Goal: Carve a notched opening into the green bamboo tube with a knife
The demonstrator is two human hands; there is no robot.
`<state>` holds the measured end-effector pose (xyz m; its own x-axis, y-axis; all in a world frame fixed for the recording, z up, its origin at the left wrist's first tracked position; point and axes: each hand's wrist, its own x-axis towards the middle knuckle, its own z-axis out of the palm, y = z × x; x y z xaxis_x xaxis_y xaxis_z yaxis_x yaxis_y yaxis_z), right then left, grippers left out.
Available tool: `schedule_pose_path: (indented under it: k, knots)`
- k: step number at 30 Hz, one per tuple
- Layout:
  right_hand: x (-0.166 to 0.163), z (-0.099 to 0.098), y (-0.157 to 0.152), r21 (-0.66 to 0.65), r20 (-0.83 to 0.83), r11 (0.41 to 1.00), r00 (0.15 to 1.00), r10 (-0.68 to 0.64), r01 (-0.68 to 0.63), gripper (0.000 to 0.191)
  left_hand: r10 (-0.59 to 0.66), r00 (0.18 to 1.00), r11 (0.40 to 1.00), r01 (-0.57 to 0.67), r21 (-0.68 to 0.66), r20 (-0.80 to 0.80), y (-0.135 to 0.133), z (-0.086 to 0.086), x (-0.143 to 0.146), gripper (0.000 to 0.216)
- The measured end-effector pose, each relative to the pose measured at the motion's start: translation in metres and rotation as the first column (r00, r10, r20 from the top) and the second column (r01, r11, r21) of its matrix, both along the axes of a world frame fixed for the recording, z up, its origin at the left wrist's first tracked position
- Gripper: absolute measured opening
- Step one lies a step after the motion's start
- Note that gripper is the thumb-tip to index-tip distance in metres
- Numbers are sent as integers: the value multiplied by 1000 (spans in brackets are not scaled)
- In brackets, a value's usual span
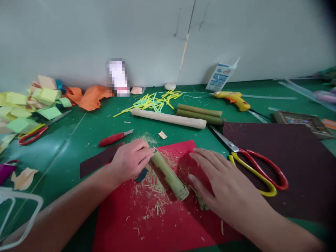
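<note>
My left hand (132, 159) is closed at the upper end of a split piece of bamboo (170, 173). A dark strip (142, 175), which looks like sandpaper, shows below its palm, and a dark bit shows at its fingertips. The bamboo lies slanted on a red sheet (118, 224) scattered with shavings and dust. My right hand (215, 173) is spread over the sheet's right side, fingers stretched and apart from that bamboo. Under its palm, another bamboo piece (201, 201) is mostly hidden; whether the hand touches it I cannot tell.
Red-and-yellow scissors (252, 164) lie on a dark sheet (299, 168) at right. Behind are a red-handled knife (111, 139), a pale stick (168, 118), bamboo halves (201, 114), yellow strips (149, 102) and a glue gun (233, 99). Folded papers (31, 105) pile up at left.
</note>
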<state>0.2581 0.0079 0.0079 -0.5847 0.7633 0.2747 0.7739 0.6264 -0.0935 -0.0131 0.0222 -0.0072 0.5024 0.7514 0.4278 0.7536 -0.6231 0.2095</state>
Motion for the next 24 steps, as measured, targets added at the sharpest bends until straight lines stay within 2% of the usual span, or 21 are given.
schedule_pose_path:
  k: [5, 7, 9, 14, 16, 20, 24]
  knots:
    - [10, -8, 18, 13, 41, 987, 986, -160, 160, 39, -22, 1000, 1000, 22, -18, 10, 2, 6, -3, 18]
    - [8, -9, 26, -32, 39, 973, 973, -227, 228, 38, -21, 999, 999, 22, -44, 26, 2, 7, -4, 19]
    - [3, -10, 37, -142, 33, 955, 965, -259, 262, 35, -19, 999, 998, 21, -60, 40, 1, 7, -4, 19]
    - [-11, -8, 60, -333, -64, 908, 955, -289, 253, 33, -10, 997, 998, 15, -59, 79, 0, 8, -5, 18]
    - [-15, -6, 66, -380, -81, 891, 951, -298, 247, 31, -13, 994, 996, 22, -85, 107, 1, 8, -6, 18]
    - [-21, 0, 75, -443, -106, 865, 944, -312, 236, 15, -30, 988, 991, 49, -122, 150, 2, 7, -6, 16]
    - [-24, -1, 78, -541, -164, 814, 922, -349, 212, 15, -25, 984, 990, 49, -135, 174, 3, 7, -5, 16]
